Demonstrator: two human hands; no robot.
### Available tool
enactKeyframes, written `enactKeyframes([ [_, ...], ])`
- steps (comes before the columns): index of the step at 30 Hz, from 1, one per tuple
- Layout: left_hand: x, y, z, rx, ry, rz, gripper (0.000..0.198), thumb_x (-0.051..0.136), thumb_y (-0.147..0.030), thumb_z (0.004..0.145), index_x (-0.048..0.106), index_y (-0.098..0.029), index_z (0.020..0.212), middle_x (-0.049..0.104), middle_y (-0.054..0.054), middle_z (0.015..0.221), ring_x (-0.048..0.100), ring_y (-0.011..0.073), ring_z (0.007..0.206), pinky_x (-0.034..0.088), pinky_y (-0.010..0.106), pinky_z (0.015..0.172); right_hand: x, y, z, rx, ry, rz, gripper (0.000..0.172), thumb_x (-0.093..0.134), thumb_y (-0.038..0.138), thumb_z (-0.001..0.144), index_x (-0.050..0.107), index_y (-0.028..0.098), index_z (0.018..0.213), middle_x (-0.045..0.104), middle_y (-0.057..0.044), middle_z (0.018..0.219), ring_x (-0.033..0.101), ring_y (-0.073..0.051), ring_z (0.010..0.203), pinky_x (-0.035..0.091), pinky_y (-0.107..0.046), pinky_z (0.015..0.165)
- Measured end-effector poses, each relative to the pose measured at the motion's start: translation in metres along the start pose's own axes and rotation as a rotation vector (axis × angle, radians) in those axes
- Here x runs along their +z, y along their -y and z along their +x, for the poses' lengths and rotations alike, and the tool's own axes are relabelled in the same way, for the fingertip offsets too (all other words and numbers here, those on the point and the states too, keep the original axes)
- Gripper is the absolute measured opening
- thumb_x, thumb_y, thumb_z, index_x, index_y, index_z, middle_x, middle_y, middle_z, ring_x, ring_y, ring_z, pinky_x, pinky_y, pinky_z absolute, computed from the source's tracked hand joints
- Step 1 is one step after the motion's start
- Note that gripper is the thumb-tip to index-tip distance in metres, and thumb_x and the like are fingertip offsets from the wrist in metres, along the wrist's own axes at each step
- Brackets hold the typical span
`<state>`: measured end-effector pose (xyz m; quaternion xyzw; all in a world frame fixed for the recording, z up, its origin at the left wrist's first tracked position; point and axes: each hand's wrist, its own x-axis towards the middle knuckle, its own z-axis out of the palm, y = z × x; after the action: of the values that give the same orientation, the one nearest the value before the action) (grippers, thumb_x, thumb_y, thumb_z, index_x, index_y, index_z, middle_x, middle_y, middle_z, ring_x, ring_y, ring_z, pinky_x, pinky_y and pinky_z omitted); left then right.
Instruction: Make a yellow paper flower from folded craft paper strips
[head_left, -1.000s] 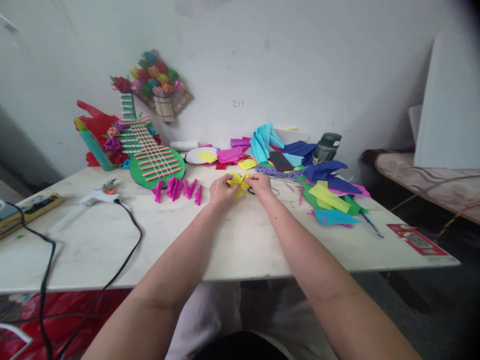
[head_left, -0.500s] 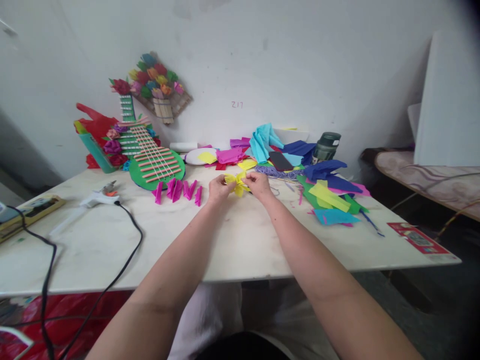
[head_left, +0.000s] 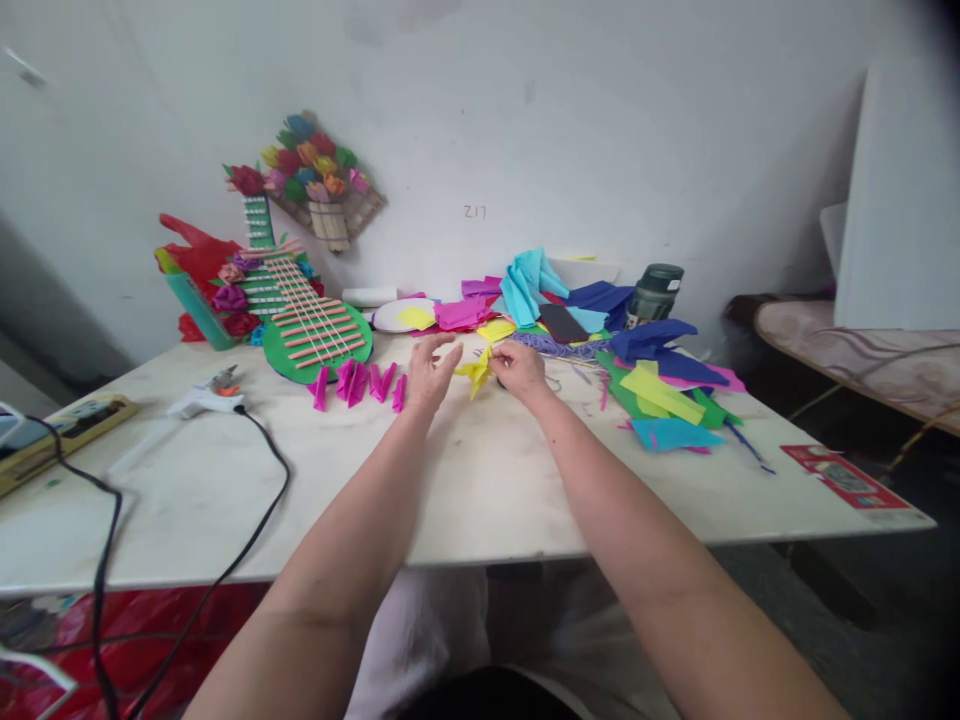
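Note:
My right hand (head_left: 519, 369) pinches a yellow paper flower (head_left: 475, 372) by its right side, a little above the table. To its left, my left hand (head_left: 433, 368) is open, with fingers apart and curved, just clear of the petals. Several folded magenta paper pieces (head_left: 351, 382) stand in a row left of my left hand. Behind my hands lie a white disc (head_left: 391, 316) with yellow paper on it and a coil of purple cord (head_left: 551, 348).
A green paper guitar (head_left: 319, 340) leans at the back left. In front of it lies a glue gun (head_left: 206, 398) with a black cable (head_left: 274, 440). Crepe paper scraps (head_left: 675, 433), a dark phone (head_left: 562, 323) and a bottle (head_left: 654, 294) occupy the right side.
My left hand has let go of the yellow flower and drawn slightly left, its fingers opening. The flower has turned in my right hand, which keeps its pinch.

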<state>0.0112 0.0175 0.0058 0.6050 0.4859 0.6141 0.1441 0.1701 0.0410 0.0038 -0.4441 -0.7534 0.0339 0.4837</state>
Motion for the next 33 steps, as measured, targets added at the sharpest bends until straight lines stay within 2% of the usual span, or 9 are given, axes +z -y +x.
enactKeyframes([
  [5,0.003,0.003,-0.001,-0.129,0.286,-0.174,0.040,0.054,-0.045,0.068,0.065,-0.011,0.088,0.064,0.007,0.077,0.057,0.0158,0.073,0.044,0.025,0.067,0.001,0.004,-0.001,-0.061,0.006,-0.013,0.012,0.051,0.022,0.068,0.063,0.020,0.067,0.057,-0.001,0.068,0.049,-0.013,0.065,0.033,-0.024,0.058],
  [8,0.004,0.004,-0.003,-0.160,0.355,-0.178,0.042,0.055,-0.046,0.066,0.066,-0.010,0.085,0.063,0.005,0.068,0.056,0.0145,0.065,0.043,0.024,0.060,0.001,0.005,-0.002,-0.058,0.016,-0.014,0.014,0.051,0.022,0.069,0.064,0.020,0.068,0.058,-0.002,0.069,0.049,-0.013,0.065,0.033,-0.024,0.058],
  [18,0.004,0.004,-0.002,-0.298,0.381,-0.212,0.034,0.064,-0.034,0.057,0.068,-0.010,0.081,0.063,0.003,0.064,0.054,0.0120,0.057,0.042,0.023,0.056,0.003,0.007,-0.003,-0.057,0.041,-0.055,0.011,0.052,0.020,0.068,0.062,0.019,0.063,0.059,-0.002,0.067,0.049,-0.013,0.065,0.033,-0.024,0.059],
  [26,0.004,0.004,-0.002,-0.277,0.358,-0.176,0.027,0.057,-0.027,0.059,0.068,-0.010,0.077,0.061,0.002,0.059,0.053,0.0122,0.054,0.041,0.023,0.053,0.004,0.008,-0.003,-0.022,0.069,0.028,0.012,0.056,0.026,0.069,0.062,0.020,0.061,0.058,0.000,0.067,0.049,-0.012,0.065,0.034,-0.024,0.060],
  [33,0.004,0.012,0.000,-0.231,0.354,-0.170,0.025,0.053,-0.028,0.062,0.067,-0.011,0.073,0.059,0.001,0.056,0.053,0.0120,0.053,0.040,0.022,0.053,0.008,0.001,-0.002,-0.033,0.105,0.077,0.008,0.058,0.025,0.067,0.063,0.019,0.067,0.058,-0.001,0.073,0.049,-0.011,0.065,0.035,-0.022,0.058],
])
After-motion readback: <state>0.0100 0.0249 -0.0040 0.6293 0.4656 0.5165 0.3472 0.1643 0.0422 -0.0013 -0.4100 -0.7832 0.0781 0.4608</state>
